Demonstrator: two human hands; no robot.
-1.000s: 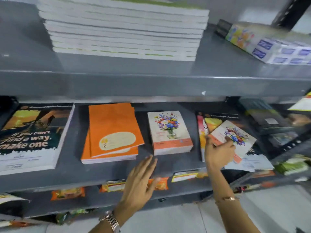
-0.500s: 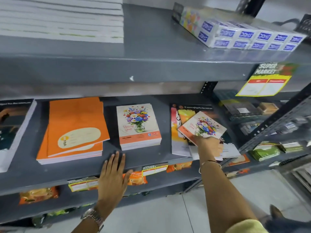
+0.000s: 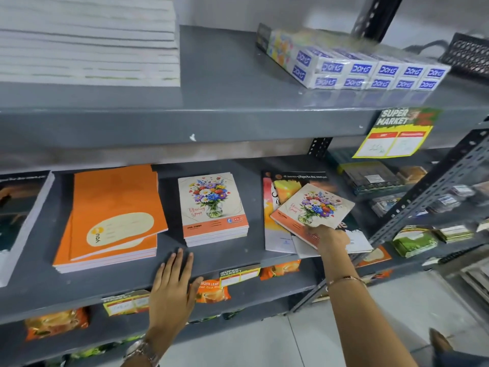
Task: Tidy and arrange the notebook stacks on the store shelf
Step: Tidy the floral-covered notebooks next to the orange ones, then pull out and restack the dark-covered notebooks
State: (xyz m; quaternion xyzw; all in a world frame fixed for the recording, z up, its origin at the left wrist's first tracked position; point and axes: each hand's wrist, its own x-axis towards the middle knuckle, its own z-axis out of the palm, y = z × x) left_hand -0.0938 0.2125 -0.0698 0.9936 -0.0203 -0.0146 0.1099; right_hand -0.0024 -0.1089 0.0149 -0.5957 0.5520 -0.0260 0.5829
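We note the left hand (image 3: pixel 172 290) lying flat on the front edge of the grey middle shelf (image 3: pixel 238 250), fingers spread and pointing toward the back, holding nothing; it sits just in front of the gap between the orange notebook stack (image 3: pixel 111 218) and the floral notebook stack (image 3: pixel 214 207). The right hand (image 3: pixel 329 235) pinches the near corner of a single floral notebook (image 3: pixel 312 207), which is tilted at an angle on top of a loose pile of larger notebooks (image 3: pixel 280 234) at the right end of the same shelf; we cannot tell whether it is lifted or resting there. The orange stack is uneven, its top book skewed; the floral stack looks squared. On the upper shelf (image 3: pixel 225 102) we see a tall white-edged notebook stack (image 3: pixel 87 43) at left and wrapped DOMS boxes (image 3: pixel 365 70) at right.
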